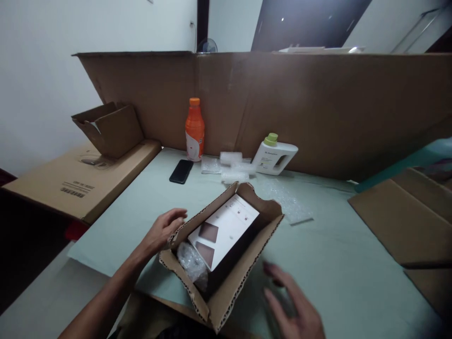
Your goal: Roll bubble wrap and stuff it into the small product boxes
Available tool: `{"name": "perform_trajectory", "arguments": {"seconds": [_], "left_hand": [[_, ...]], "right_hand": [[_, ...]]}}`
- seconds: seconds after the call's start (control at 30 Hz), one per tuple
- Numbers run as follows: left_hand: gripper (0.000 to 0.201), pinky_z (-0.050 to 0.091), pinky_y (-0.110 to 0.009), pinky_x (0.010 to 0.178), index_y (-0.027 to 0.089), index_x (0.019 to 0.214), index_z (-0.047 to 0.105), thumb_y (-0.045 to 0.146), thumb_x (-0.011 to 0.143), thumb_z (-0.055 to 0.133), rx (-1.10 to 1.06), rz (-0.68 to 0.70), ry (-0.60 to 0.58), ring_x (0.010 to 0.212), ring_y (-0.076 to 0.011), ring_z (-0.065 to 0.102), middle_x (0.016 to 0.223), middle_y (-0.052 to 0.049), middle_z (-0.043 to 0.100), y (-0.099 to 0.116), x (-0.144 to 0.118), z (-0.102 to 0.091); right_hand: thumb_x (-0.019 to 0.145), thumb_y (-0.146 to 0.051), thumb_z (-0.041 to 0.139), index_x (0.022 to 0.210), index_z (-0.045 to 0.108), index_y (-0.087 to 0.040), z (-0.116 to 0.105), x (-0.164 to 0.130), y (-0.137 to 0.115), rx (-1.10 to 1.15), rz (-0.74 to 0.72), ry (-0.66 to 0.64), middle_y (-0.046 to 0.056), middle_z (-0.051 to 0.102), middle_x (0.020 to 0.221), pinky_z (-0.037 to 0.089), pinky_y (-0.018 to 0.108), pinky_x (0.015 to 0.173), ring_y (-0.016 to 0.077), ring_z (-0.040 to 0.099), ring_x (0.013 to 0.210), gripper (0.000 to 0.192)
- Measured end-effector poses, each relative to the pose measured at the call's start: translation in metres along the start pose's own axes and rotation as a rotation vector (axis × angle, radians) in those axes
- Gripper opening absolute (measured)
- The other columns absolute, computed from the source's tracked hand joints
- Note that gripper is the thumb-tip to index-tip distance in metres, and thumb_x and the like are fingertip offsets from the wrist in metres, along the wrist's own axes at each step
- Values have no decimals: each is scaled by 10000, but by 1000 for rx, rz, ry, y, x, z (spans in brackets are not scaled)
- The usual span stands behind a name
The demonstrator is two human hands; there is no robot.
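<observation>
**Ana:** Head view, nearest first: what is the right hand doing?

**Ben:** It hangs low over the pale green table, fingers spread wide and blurred, holding nothing. It sits just beside the right wall of the open cardboard box and I cannot tell whether it touches it.

**Ana:** And the left hand?

**Ben:** Half open, fingers loosely curled, fingertips resting on the box's left flap. It grips nothing.

**Ana:** What lies in the box?

**Ben:** A flat white carton printed with dark squares, tilted against the inside, and a wad of bubble wrap at the near left corner.

**Ana:** Farther out?

**Ben:** A sheet of bubble wrap just past the box, then a black phone, some small rolls of wrap, an orange bottle and a white jug with a green cap, all before a tall cardboard wall.
</observation>
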State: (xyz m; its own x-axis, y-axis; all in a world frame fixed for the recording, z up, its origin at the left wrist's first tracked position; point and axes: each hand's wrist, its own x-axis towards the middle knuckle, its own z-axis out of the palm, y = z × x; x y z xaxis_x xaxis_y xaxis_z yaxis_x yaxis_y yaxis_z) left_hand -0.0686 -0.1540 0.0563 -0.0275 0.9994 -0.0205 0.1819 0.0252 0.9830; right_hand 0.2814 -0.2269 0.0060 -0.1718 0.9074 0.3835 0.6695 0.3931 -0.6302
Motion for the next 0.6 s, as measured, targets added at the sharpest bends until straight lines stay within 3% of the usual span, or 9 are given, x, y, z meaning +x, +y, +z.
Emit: {"name": "perform_trajectory", "arguments": {"seconds": [0.07,0.17,0.27,0.33,0.47,0.53,0.6], "left_hand": [[422,559,-437,915,158,1077,725,380,721,685,88,-39,141,1030,-329,694,1085,-120,757,-16,-42,-3],[512,566,-430,934,200,1233,666,375,752,658,138,-66,362,1128,-328,664,1219,-112,711,-41,-107,23],[738,486,-475,1076,212,1421,530,348,723,726,125,-53,336,1320,-367,547,1371,-144,621,-52,-140,53],[875,402,-511,1153,210,1500,431,336,700,764,113,-27,208,1402,-385,458,1453,-158,550,-47,-137,57],[1116,264,-569,1216,205,1579,259,400,646,840,103,38,-96,1483,-399,322,1593,-174,368,-30,-103,39],[1196,251,-579,1217,194,1576,266,453,586,884,112,84,-144,1491,-412,298,1608,-188,335,-26,-84,33],[1249,294,-583,1197,185,1545,346,494,484,927,115,128,-107,1462,-431,345,1583,-198,379,-27,-69,34]], "right_hand": [[891,-401,618,1386,556,-235,-13,39,13,12,92,36,120,694,1274,600,451,900,283,722,1014,526],[832,-512,638,1402,523,-227,-7,85,22,134,163,-43,122,682,1287,600,416,848,271,716,975,648],[782,-566,646,1261,606,-212,11,94,23,246,224,-116,115,737,1159,597,395,824,278,722,929,596],[769,-580,643,1190,627,-204,16,80,21,260,319,-92,112,758,1052,601,384,781,288,727,891,565],[754,-563,681,1152,618,-209,3,41,21,255,489,7,98,748,995,605,351,704,287,731,861,536],[760,-538,703,1253,572,-224,-4,30,21,305,514,25,102,733,1087,613,356,726,290,732,903,599],[766,-532,709,1360,511,-249,-6,27,23,358,521,28,111,704,1200,623,385,762,303,732,943,687]]}}
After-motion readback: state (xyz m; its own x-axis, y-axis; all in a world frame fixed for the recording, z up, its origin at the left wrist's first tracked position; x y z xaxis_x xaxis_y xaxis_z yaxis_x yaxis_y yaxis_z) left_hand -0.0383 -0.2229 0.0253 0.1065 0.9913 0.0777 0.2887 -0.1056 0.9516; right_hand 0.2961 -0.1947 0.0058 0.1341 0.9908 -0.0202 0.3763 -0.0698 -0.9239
